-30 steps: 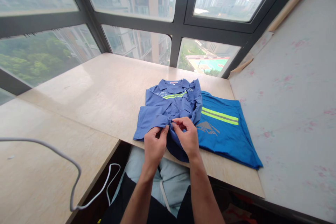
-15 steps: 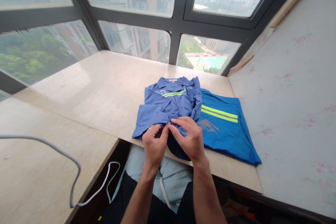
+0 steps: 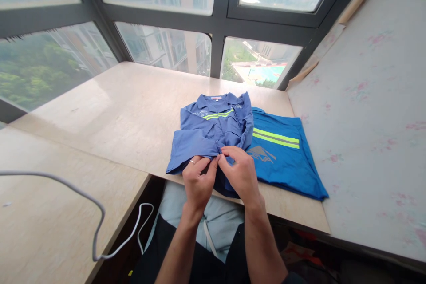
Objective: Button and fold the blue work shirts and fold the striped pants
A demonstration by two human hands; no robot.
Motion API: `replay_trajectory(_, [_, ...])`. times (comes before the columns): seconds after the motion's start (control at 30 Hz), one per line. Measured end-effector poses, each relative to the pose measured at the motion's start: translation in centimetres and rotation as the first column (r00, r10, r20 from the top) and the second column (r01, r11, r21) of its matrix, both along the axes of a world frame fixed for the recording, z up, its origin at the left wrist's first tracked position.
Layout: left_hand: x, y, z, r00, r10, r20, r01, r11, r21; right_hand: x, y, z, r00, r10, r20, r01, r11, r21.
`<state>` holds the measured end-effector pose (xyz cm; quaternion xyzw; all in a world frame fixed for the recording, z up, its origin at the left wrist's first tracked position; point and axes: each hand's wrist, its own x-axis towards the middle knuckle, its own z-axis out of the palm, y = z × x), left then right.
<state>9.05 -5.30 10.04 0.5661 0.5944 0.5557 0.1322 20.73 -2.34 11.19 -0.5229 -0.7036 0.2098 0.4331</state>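
Note:
A blue-violet work jacket (image 3: pixel 216 120) with a collar and yellow-green stripes lies face up on the stone ledge, its sleeves folded in over the front. Its lower edge hangs past the ledge's front. My left hand (image 3: pixel 199 182) pinches the fabric at the front placket between thumb and fingers, with a ring on one finger. Close beside it, my right hand (image 3: pixel 240 173) pinches the same spot, the fingertips nearly meeting. Whatever small part sits between the fingertips is hidden. To the right lies a brighter blue folded garment (image 3: pixel 282 155) with a yellow-green and grey stripe and a grey logo.
The beige stone ledge (image 3: pixel 133 111) runs along the windows. A white cable (image 3: pixel 95 230) loops over its left front edge. A wall with floral wallpaper (image 3: pixel 372 120) bounds the right side. A pale cushion-like cloth (image 3: pixel 173 199) lies below the ledge's front.
The view has shifted slightly, so the ledge and garments sit a little higher and to the left. Both hands stay at the jacket's placket, with the fingers slightly repositioned.

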Motion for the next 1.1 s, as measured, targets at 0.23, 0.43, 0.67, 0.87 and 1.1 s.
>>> replay_trajectory(0.23, [-0.2,0.1,-0.4,0.999,-0.013,-0.032,0.012,0.999,-0.031,0.4,0.4,-0.6,0.998,0.036,-0.053,-0.042,0.994,-0.104])
replay_trajectory(0.43, [-0.4,0.3,-0.6,0.996,0.063,0.056,-0.056,0.992,-0.116,1.0,0.4,-0.1,0.976,0.163,-0.142,-0.186,0.969,-0.166])
replay_trajectory(0.67, [-0.4,0.4,-0.7,0.992,0.069,0.102,-0.052,0.987,-0.153,0.8,-0.1,0.7,0.961,0.116,-0.25,-0.154,0.979,-0.136])
replay_trajectory(0.87, [-0.3,0.2,-0.8,0.999,0.005,0.053,-0.001,0.996,-0.09,0.9,0.0,0.4,0.981,0.084,-0.177,-0.113,0.98,-0.163])
replay_trajectory(1.1, [-0.5,0.2,-0.9,0.998,-0.055,-0.023,0.054,0.998,-0.042,1.2,0.2,-0.2,0.993,0.073,-0.089,-0.087,0.981,-0.173])
